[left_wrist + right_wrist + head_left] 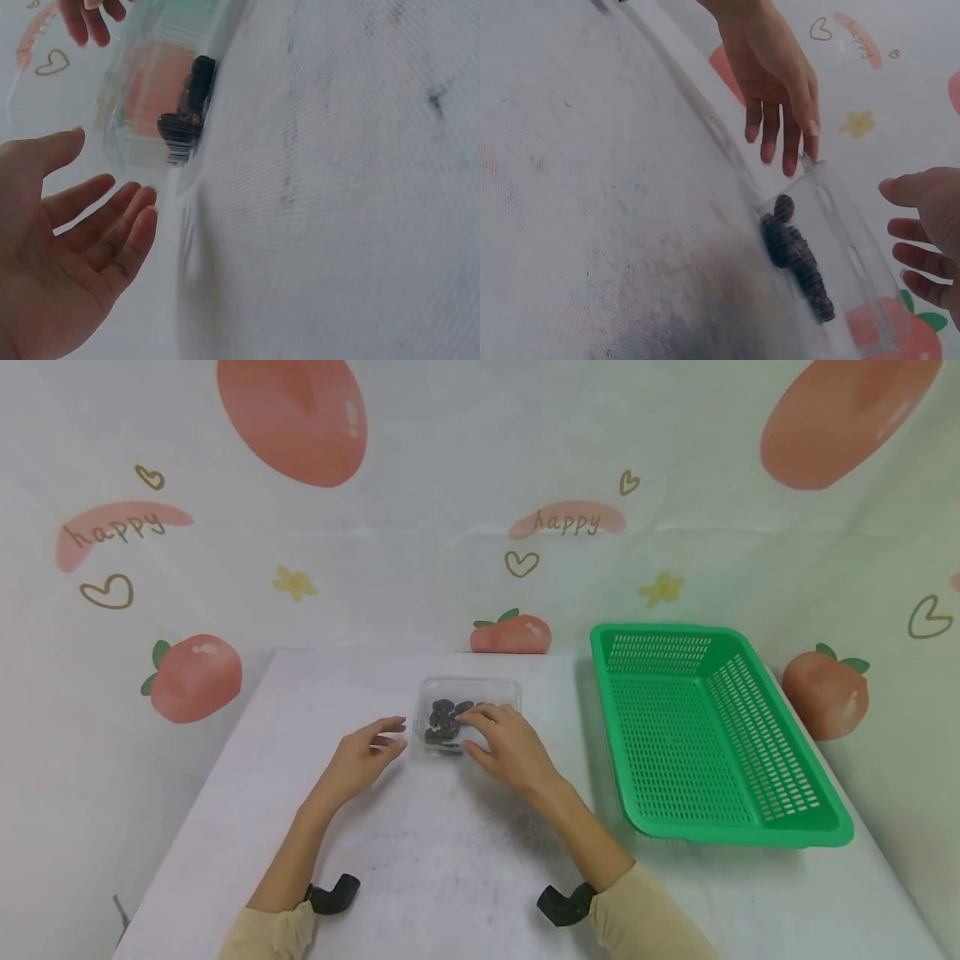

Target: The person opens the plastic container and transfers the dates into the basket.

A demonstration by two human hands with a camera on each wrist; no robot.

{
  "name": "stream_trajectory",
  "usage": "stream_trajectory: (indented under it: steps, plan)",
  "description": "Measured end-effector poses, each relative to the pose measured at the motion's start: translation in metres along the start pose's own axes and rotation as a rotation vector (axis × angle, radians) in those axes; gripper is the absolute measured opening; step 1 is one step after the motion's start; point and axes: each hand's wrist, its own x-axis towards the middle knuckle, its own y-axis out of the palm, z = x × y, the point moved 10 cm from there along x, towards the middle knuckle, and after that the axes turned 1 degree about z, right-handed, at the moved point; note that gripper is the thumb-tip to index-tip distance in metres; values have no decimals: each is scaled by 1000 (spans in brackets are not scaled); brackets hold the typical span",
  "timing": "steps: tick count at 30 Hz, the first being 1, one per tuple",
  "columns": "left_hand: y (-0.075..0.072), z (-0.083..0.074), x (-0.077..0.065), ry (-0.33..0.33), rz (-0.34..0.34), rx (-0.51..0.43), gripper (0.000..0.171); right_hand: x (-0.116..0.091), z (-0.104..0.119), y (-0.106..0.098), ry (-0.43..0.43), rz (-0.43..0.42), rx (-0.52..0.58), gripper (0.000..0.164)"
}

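Note:
A clear plastic box (468, 689) stands near the far side of the white table, with several dark, oval, wrinkled-looking pieces (442, 718) inside; their kind cannot be told. My left hand (362, 758) hovers just left of the box, fingers apart and slightly bent, holding nothing. On the other side, my right hand (512, 747) hangs over the box's right part, thumb and fingers spread with a gap between them. In the left wrist view the dark pieces (184, 124) show through the box wall, apart from the left fingers. The right wrist view shows the right hand (934, 232) beside the box.
A large green slotted basket (626, 760) stands on the right of the table (420, 860). Behind hangs a pale cloth (420, 568) printed with fruit, hearts and words. Black curved pieces (335, 895) sit at both wrists by the beige sleeves (270, 935).

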Motion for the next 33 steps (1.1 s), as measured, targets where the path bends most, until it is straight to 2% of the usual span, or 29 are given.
stream_trajectory:
  steps: [5, 11, 18, 24, 33]
  plan:
    - [9, 13, 6, -90, 53, -132, 34, 5, 4, 7, -9, 1, 35, 30]
    - [20, 22, 10, -145, 126, -289, 30, 15, 9, 15, 9, 33, 75, 27]
    - [25, 25, 11, -168, 173, -386, 29, 23, 11, 29, 38, 44, 112, 22]
    - [29, 28, 13, -171, 206, -461, 31, 26, 13, 33, 9, -17, 79, 18]
    - [36, 35, 13, -217, 249, -582, 32, 28, 15, 41, 4, -75, 43, 15]
